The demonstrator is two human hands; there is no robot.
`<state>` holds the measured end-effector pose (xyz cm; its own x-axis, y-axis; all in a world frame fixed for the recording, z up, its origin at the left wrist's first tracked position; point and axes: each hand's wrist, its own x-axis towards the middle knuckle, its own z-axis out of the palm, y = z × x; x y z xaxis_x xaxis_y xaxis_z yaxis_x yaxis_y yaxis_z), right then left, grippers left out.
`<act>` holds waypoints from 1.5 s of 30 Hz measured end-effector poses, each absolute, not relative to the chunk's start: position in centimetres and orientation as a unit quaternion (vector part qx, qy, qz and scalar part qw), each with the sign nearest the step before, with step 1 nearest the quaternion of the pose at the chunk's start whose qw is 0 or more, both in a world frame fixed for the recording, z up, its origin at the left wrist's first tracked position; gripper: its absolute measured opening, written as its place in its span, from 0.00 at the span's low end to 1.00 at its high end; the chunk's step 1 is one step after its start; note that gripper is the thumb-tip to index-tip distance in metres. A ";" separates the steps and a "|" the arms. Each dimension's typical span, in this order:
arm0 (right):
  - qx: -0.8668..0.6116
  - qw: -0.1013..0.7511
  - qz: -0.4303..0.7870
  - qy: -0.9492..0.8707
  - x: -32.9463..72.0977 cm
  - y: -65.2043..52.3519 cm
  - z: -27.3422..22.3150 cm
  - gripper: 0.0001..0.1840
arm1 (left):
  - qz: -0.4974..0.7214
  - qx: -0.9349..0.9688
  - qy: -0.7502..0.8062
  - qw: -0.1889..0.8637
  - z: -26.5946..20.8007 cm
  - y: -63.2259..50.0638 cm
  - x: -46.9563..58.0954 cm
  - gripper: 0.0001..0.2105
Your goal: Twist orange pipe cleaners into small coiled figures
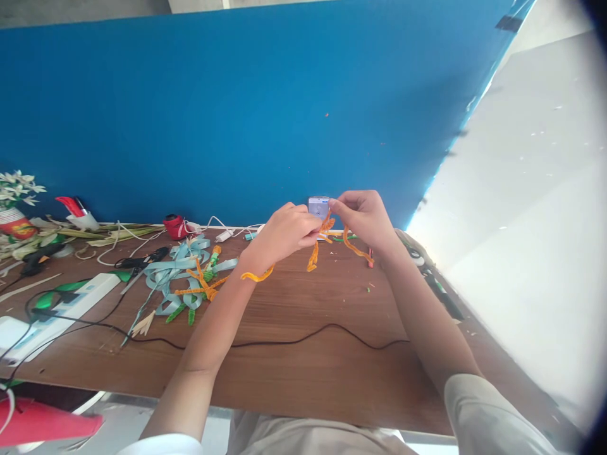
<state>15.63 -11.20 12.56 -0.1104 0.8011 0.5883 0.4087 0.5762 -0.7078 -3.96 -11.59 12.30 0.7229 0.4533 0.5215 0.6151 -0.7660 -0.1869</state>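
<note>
Above the far part of the desk, my left hand [291, 229] is closed around a bundle of orange pipe cleaners [327, 224]. Its fingers hide part of the bundle. My right hand [363, 218] pinches one strand of it between thumb and index finger. A coiled piece shows between the two hands, and loose orange ends dangle below them. Another orange end [258, 276] sticks out beneath my left wrist. Just behind the hands, a phone [318, 206] with a lit screen stands by the blue partition.
Left of my forearm lie tangled light-blue ribbon [164, 275] and an orange-and-green pipe-cleaner figure [208, 283]. A white power strip [78, 309] is farther left. A black cable [294, 343] crosses the brown desk [313, 385]. The blue partition [237, 114] rises behind.
</note>
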 end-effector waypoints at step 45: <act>-0.291 0.318 -0.261 -0.864 16.8 -11.4 12.1 0.15 | -0.393 -0.812 -0.377 -0.210 12.5 -12.2 -3.6 0.14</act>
<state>16.83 -11.41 12.06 -0.6288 0.3358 0.7013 0.6683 0.6944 0.2667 -3.57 -12.20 12.52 0.4071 0.7768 0.4805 0.4463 -0.6281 0.6374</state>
